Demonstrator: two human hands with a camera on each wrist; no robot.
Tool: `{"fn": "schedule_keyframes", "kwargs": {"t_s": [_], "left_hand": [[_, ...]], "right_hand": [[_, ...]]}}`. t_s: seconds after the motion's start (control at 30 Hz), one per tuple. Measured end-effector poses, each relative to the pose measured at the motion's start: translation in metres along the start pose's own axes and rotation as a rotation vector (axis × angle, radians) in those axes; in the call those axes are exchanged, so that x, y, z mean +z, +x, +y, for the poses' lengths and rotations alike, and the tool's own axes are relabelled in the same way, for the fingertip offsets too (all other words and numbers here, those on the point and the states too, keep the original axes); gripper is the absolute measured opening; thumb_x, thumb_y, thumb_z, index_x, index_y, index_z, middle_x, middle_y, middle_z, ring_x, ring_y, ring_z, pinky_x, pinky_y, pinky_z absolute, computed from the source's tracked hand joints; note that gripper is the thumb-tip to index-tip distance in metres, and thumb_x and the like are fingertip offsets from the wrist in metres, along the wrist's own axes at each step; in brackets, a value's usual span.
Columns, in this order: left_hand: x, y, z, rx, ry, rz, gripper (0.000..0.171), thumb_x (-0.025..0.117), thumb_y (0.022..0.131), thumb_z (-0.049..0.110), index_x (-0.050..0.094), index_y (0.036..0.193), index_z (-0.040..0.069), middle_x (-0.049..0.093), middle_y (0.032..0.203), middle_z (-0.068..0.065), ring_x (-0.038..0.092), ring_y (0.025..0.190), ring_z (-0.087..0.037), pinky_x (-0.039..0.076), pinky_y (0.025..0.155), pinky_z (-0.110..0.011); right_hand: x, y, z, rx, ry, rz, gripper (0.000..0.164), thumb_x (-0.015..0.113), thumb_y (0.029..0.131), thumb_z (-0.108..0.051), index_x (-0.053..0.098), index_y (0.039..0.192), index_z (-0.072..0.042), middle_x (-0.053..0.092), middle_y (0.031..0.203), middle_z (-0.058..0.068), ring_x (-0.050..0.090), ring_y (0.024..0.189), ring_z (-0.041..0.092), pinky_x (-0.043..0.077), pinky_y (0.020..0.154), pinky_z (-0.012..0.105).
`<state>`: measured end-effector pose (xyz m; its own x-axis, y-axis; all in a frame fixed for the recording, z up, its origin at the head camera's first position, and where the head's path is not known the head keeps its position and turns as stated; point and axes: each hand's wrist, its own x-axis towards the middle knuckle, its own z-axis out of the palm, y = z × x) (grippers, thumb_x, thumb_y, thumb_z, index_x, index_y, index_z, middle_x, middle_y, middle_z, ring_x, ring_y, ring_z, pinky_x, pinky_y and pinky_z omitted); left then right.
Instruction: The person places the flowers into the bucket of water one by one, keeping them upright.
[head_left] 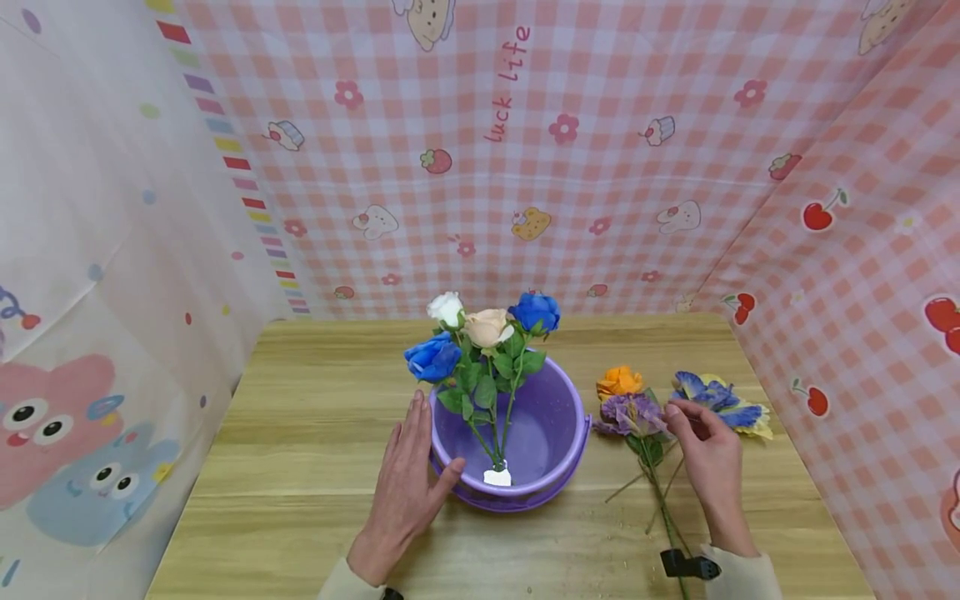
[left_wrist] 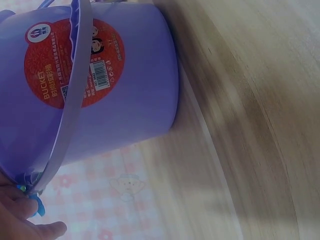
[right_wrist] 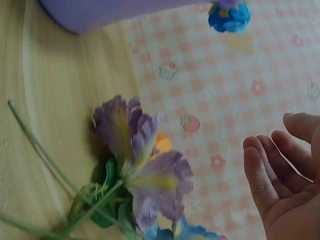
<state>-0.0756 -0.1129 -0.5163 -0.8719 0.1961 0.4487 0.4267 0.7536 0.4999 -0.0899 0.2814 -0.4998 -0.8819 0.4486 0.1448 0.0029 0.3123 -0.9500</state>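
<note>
My left hand (head_left: 408,467) rests against the left side of a purple bucket (head_left: 573,400), fingers straight along its rim. In the left wrist view, part of that hand shows beside the bucket's handle (left_wrist: 75,90). Inside the bucket stand two blue roses (head_left: 432,358), a cream rose (head_left: 487,327) and a white rose (head_left: 446,308), leaning left. My right hand (head_left: 708,462) hovers over the flowers on the table, fingers loosely bent. The right wrist view shows nothing between its fingers (right_wrist: 260,175). Nearest to it lies a purple iris-like flower (head_left: 633,414) on a long green stem.
An orange flower (head_left: 619,382) and a blue-and-yellow flower (head_left: 731,404) lie beyond the purple one. Several stems (head_left: 663,500) cross on the wooden table (head_left: 315,458). Checked cloth (head_left: 480,183) hangs at the back and right, with a white printed cloth (head_left: 112,208) at the left.
</note>
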Motion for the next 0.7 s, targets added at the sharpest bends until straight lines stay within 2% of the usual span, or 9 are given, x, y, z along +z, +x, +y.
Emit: {"fn": "schedule_keyframes", "kwargs": {"t_s": [0.13, 0.33, 0.5, 0.7], "left_hand": [[0.0, 0.0, 0.0, -0.002, -0.003, 0.001, 0.092, 0.034, 0.105, 0.066, 0.025, 0.16, -0.007, 0.021, 0.169, -0.02, 0.027, 0.154, -0.035, 0.026, 0.121, -0.06], [0.001, -0.001, 0.0, -0.001, -0.005, 0.001, 0.09, 0.037, 0.105, 0.064, 0.025, 0.16, -0.006, 0.02, 0.17, -0.019, 0.026, 0.154, -0.035, 0.027, 0.121, -0.06], [0.001, -0.001, -0.001, -0.003, 0.002, -0.001, 0.09, 0.037, 0.106, 0.064, 0.025, 0.16, -0.006, 0.02, 0.169, -0.019, 0.027, 0.154, -0.036, 0.027, 0.121, -0.061], [0.001, -0.001, -0.001, -0.007, 0.002, -0.003, 0.09, 0.037, 0.106, 0.063, 0.025, 0.16, -0.007, 0.02, 0.169, -0.02, 0.027, 0.154, -0.037, 0.027, 0.121, -0.06]], "right_hand": [[-0.006, 0.0, 0.006, 0.019, 0.001, 0.004, 0.031, 0.07, 0.101, -0.02, 0.072, 0.119, 0.005, 0.072, 0.092, -0.016, 0.07, 0.084, 0.002, 0.056, 0.074, 0.011], [-0.012, -0.003, 0.015, 0.068, 0.02, 0.015, 0.031, 0.07, 0.1, -0.02, 0.072, 0.117, 0.007, 0.074, 0.093, -0.012, 0.072, 0.085, 0.003, 0.057, 0.076, 0.013], [-0.018, -0.007, 0.027, 0.119, -0.044, 0.003, 0.036, 0.069, 0.101, -0.026, 0.071, 0.122, 0.004, 0.072, 0.091, -0.017, 0.069, 0.082, -0.001, 0.056, 0.074, 0.011], [-0.018, -0.014, 0.039, 0.13, -0.11, -0.018, 0.036, 0.071, 0.101, -0.027, 0.072, 0.12, 0.004, 0.074, 0.088, -0.012, 0.068, 0.078, 0.001, 0.056, 0.07, 0.013]]}}
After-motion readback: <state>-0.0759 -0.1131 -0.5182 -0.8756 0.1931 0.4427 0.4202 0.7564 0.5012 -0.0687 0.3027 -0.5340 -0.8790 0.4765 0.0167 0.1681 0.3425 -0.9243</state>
